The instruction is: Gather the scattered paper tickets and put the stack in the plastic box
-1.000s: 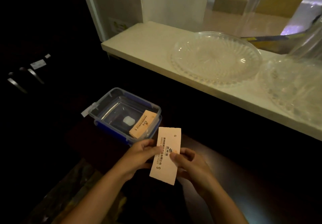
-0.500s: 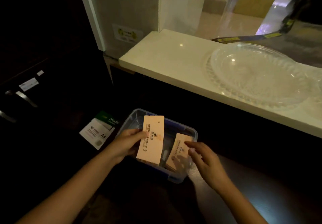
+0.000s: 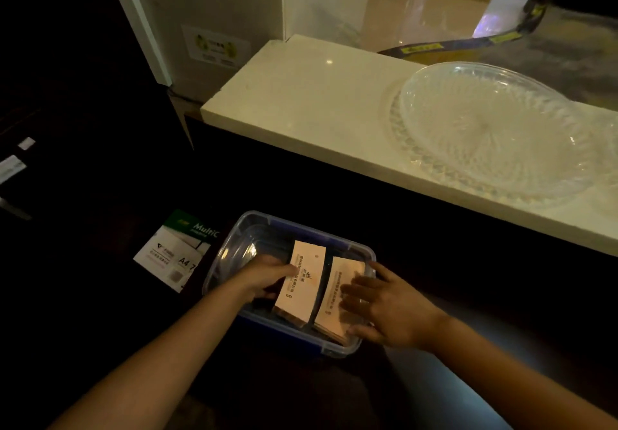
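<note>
Fingers (image 3: 284,270) of the left hand (image 3: 264,279) pinch one stack of tickets (image 3: 301,284) by its left edge, holding it tilted inside the plastic box (image 3: 301,229). Right hand (image 3: 384,306) lies with fingers spread flat on a second stack (image 3: 337,296), pressing it against the box's right wall. Both stacks stand side by side in the right half of the box, nearly touching; the left half holds open room. Lower ends of both stacks are hidden behind the near rim and the hands, and ticket print is too small to read. The box sits on a dark surface whose edges are lost in shadow. A ream of paper (image 3: 174,252) lies just beside the box on the left, partly cut off by darkness. Beyond, a pale stone counter (image 3: 301,95) carries a clear glass dish (image 3: 495,132).
</note>
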Tool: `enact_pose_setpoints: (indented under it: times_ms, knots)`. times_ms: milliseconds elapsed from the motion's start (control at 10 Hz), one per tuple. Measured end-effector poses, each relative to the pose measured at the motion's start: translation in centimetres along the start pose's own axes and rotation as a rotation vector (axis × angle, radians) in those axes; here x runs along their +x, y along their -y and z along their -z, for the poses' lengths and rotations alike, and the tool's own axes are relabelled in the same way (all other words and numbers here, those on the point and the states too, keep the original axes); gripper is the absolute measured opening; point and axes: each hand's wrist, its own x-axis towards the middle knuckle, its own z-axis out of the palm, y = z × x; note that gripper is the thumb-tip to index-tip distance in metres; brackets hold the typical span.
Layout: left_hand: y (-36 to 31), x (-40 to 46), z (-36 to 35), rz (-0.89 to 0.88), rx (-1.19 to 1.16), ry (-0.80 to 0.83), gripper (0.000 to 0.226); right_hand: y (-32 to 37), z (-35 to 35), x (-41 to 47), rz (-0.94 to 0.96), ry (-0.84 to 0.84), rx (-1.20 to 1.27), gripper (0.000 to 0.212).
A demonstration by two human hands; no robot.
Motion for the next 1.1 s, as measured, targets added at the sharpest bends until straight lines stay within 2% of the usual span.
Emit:
enact_pose_setpoints:
  times_ms: [200, 300, 500, 700, 900, 1000, 1100]
  knots:
    - [0.5, 0.5, -0.7, 0.025, 0.027, 0.040, 0.014, -0.7, -0.3, 0.3, 0.058, -0.009, -0.003, 0.062]
    - [0.3, 0.5, -1.4, -0.035, 0.121, 0.041, 0.009, -0.8, -0.2, 0.4, 0.072, -0.001, 0.013, 0.060]
    - [-0.1, 0.6, -2.4, -0.090, 0.297, 0.007, 0.030, -1.1, -0.2, 0.3, 0.079, -0.037, 0.030, 0.050]
    - [-0.1, 0.9, -2.8, -0.108, 0.391, -0.017, 0.030, -1.2, -0.2, 0.3, 0.090, -0.055, 0.036, 0.051]
    - [-0.3, -0.1, -2.3, -0.168, 0.330, -0.022, 0.029, -1.2, 0.2, -0.1, 0.087, -0.044, 0.055, 0.052]
    - [-0.7, -1.1, -0.5, -0.274, 0.398, -0.131, 0.037, -1.2, 1.5, -0.1, 0.058, -0.215, -0.012, 0.047]
    - [-2.1, -2.6, 2.3, -0.397, 0.481, -0.177, 0.044, -1.0, 4.8, 0.6, 0.004, -0.304, 0.132, 0.039]
